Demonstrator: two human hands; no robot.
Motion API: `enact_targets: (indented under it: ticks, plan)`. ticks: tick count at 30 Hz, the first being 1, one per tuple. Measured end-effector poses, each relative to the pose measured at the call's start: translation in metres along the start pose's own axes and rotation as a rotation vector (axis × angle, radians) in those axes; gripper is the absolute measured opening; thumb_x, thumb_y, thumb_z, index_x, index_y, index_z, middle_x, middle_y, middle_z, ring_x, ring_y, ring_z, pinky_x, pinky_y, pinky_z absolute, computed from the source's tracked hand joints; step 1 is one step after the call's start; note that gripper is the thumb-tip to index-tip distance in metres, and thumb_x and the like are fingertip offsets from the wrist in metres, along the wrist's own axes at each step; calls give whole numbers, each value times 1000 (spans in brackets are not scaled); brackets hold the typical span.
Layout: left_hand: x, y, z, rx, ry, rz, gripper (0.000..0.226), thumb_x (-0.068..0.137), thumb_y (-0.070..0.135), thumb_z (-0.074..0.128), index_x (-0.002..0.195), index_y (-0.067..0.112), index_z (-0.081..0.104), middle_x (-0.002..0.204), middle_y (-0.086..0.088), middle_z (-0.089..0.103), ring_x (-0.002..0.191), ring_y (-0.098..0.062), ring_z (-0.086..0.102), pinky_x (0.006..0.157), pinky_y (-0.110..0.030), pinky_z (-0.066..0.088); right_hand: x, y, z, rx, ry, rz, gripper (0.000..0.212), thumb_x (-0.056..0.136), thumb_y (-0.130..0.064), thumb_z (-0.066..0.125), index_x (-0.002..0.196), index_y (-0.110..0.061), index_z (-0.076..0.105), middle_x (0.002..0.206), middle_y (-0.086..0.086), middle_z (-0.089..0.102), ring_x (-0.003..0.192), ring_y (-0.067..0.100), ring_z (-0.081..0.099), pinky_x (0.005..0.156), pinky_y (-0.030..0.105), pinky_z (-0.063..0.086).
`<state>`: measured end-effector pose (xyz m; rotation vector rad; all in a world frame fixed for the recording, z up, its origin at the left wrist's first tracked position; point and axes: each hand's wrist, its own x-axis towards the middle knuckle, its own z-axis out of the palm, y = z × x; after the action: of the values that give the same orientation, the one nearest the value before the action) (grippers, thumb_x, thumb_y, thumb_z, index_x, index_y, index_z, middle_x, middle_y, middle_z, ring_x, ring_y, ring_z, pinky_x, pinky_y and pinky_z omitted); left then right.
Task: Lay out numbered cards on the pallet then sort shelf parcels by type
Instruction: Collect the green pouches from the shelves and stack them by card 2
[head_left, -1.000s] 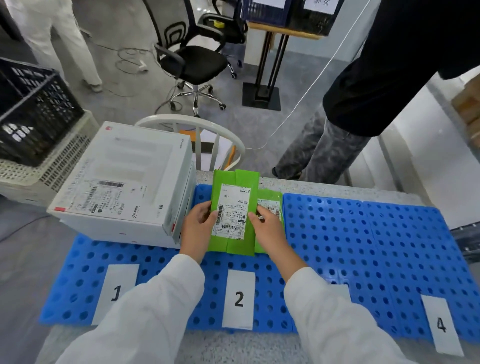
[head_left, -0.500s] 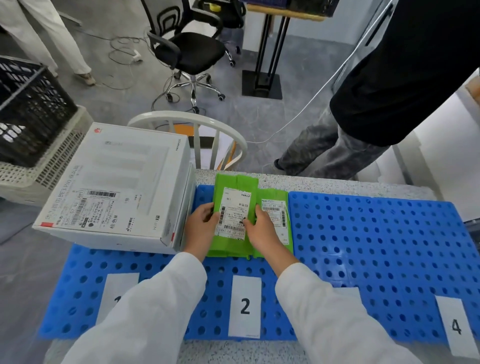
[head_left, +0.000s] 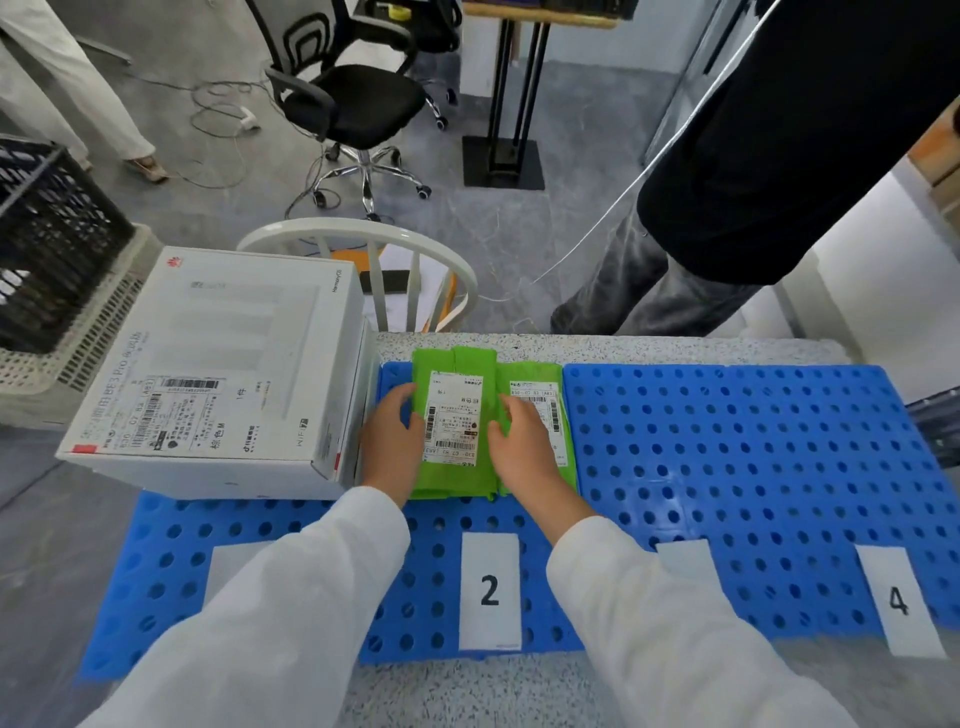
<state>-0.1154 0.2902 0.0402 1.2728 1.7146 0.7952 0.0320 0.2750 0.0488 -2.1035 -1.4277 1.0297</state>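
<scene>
Sorting step: left hand (head_left: 392, 447) and right hand (head_left: 524, 452), fingers loosely curled, squaring green parcel (head_left: 454, 415) above card 2 (head_left: 489, 590); next, release.

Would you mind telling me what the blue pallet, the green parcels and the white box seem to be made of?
The blue pallet looks like moulded plastic, slightly glossy: uniform colour and a regular grid of round holes. The green parcels seem to be thin plastic mailer bags, matte, with folds and creases and paper labels stuck on. The white box is probably smooth coated cardboard: crisp edges, printed lettering and a faint sheen.
</scene>
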Motion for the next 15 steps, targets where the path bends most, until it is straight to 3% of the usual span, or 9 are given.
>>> enact_targets:
  ticks: [2,5,9,15]
  plan:
    - [-10,20,2,80,-81,150,37,95,3,49,127,22,57,125,5,58,106,-17,59,83,-19,47,-7,-1,-18,-52,-12,-52,46,101,-20,45,145,-12,36,148,5,36,133,20,40,106,29,35]
    - [-23,54,13,236,-253,376,39,94,5,51,129,21,57,137,3,53,130,-14,45,105,-21,32,-16,-4,-54,-148,-43,-102,47,101,-27,45,145,-12,37,147,7,37,132,22,41,102,29,35]
    - [-40,111,19,448,-377,547,40,95,11,49,132,24,54,142,5,49,129,-14,46,101,-22,34,-46,-9,-117,-242,-54,-180,50,100,-35,46,145,-13,38,147,5,37,132,21,41,107,32,34]
    - [-91,203,37,755,-551,773,38,93,26,49,131,30,48,132,8,52,115,-18,53,95,-39,46,-118,10,-221,-382,179,-221,44,99,-36,46,140,-20,44,135,-2,44,115,18,52,89,33,46]
